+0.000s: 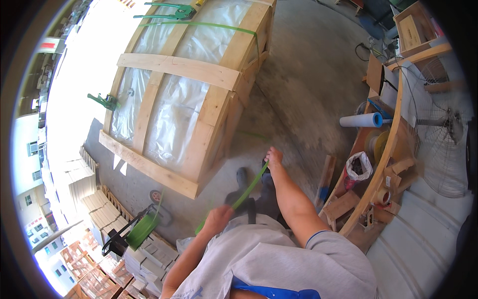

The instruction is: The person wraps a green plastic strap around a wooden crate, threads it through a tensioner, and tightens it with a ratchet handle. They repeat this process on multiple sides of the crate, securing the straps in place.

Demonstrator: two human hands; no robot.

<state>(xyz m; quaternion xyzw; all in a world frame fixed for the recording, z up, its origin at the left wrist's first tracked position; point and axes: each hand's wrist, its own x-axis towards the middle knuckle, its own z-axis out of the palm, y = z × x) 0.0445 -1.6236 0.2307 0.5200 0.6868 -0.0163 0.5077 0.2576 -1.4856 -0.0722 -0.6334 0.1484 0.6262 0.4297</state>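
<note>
A green packing strap runs slantwise in front of my body. My right hand pinches its upper part with the arm stretched forward. Lower down and to the left, my left hand is closed round the same strap, slightly blurred. Ahead stands a large wooden crate whose contents are covered in clear plastic film. Another green strap crosses its far part. A green strapping tool lies on top there, and a green tensioner sits at the crate's left edge.
A green strap coil sits on a wheeled dispenser at lower left, near stacked boards. On my right, a wooden bench holds cardboard pieces and a white plastic bag. A film roll and a wire fan are beside it.
</note>
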